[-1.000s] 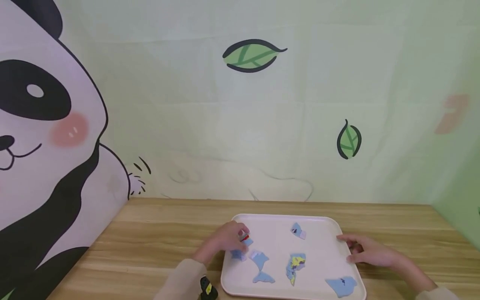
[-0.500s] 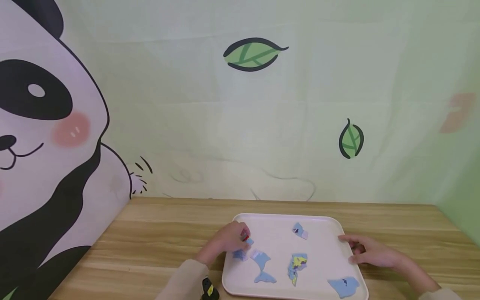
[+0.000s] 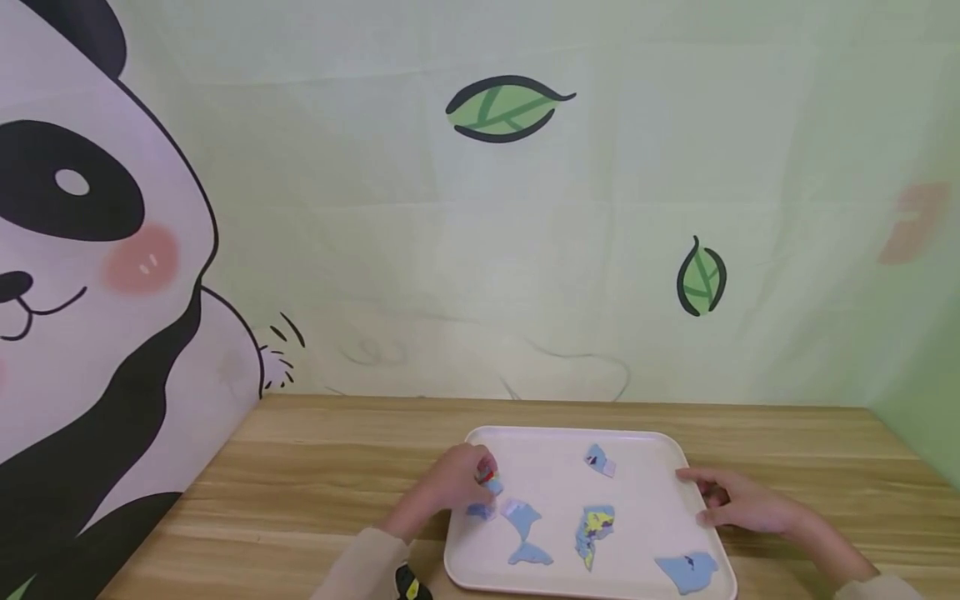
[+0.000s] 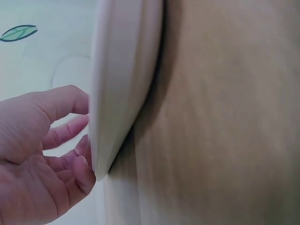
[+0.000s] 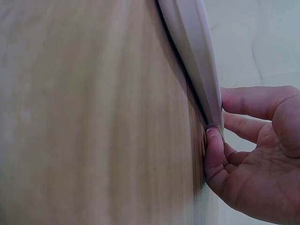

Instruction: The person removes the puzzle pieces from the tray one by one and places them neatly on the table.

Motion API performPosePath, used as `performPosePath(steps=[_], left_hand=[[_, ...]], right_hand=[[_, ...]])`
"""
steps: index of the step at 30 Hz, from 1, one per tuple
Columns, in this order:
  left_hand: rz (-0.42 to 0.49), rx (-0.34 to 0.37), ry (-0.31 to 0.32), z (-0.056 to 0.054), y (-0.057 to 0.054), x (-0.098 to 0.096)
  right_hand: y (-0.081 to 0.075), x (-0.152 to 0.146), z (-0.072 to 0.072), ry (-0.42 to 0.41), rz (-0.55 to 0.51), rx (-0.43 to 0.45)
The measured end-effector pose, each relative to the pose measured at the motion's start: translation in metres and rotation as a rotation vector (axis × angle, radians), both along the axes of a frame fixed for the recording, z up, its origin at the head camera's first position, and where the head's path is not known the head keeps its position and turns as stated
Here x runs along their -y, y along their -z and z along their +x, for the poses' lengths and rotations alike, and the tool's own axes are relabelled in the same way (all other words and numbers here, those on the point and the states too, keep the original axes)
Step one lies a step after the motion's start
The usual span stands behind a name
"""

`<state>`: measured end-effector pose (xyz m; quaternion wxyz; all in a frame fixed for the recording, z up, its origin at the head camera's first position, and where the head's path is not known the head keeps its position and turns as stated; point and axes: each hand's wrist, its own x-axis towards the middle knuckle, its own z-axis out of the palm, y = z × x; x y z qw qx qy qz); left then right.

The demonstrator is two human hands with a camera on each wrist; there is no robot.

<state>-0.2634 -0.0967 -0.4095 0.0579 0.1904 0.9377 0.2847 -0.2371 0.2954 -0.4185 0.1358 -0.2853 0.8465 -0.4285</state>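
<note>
A white tray lies on the wooden table, with several flat, irregular puzzle pieces on it. My left hand reaches over the tray's left rim. Its curled fingers and thumb hold a small red, yellow and blue puzzle piece, partly hidden by the hand. Just below the thumb lies a blue and lilac piece. In the left wrist view the tray wall hides what the fingers hold. My right hand grips the tray's right rim; in the right wrist view a fingertip hooks against the rim's edge.
Other pieces on the tray: a blue and lilac one, a tail-shaped one, a yellow and blue group, one at the back and a blue one. A black and yellow object is beside my left sleeve.
The red, yellow and blue piece has shifted and turned slightly in my left fingers. My right hand stays at the tray's right rim.
</note>
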Motion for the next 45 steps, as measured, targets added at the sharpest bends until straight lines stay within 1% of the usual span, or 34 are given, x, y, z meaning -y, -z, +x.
performPosePath(steps=[4,8,13,19,22,27,30,32,37,40,45], left_hand=[[0.077,0.001,0.013,-0.002,0.004,0.003],[0.142,-0.014,0.025,-0.004,0.008,0.006],[0.221,0.015,0.009,-0.007,0.009,0.013],[0.323,0.047,-0.014,-0.014,0.01,0.024],[0.369,0.064,-0.043,-0.017,0.01,0.029],[0.45,0.089,-0.127,-0.019,0.006,0.036],[0.512,0.105,-0.158,-0.02,0.005,0.04],[0.537,0.104,-0.166,-0.022,0.005,0.042],[0.557,0.088,-0.194,-0.033,0.011,0.047],[0.565,0.098,-0.223,-0.039,0.013,0.05],[0.558,0.122,-0.275,-0.044,0.015,0.055]], right_hand=[[0.002,-0.002,-0.001,-0.027,-0.018,-0.026],[0.003,-0.004,-0.001,-0.026,-0.015,-0.021],[0.002,-0.004,0.001,0.012,0.021,0.005],[0.001,-0.002,0.002,0.021,0.026,0.021],[0.001,-0.001,0.001,0.027,0.022,0.031],[0.0,0.0,0.0,0.043,0.024,0.034],[-0.001,0.0,0.0,0.051,0.025,0.037],[-0.002,0.0,0.001,0.055,0.025,0.041],[-0.004,-0.001,0.002,0.046,0.02,0.043],[-0.003,-0.002,0.002,0.044,0.019,0.044],[-0.001,-0.002,0.002,0.056,0.015,0.041]])
